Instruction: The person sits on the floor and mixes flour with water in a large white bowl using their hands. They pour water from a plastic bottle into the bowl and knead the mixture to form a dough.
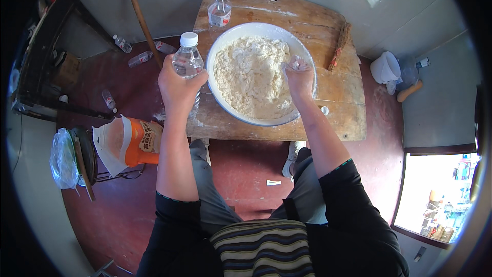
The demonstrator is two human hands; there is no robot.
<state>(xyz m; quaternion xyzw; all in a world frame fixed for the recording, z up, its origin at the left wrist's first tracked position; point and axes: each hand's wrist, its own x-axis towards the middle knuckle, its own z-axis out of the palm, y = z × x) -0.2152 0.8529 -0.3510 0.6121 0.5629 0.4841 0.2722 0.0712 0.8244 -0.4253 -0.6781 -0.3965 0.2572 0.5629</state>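
My left hand (178,84) is wrapped around a clear plastic bottle (188,61) with a white screw cap on it. The bottle stands upright at the left edge of the table, beside a large white basin (226,107). Shaggy, crumbly flour dough (253,73) fills much of the basin, heaped toward the back and middle. Inside the basin's right side is my right hand (300,75), its fingers coated with flour and curled at the dough's edge. Whether those fingers grip any dough is hidden.
The worn wooden table (338,123) carries an uncapped bottle (219,9), a loose white cap (324,110) and a straw brush (340,46). Left of it, an orange flour bag (142,138) sits open near a leaning wooden pole (140,15). Several bottles lie on the floor; a white bucket (385,67) stands right.
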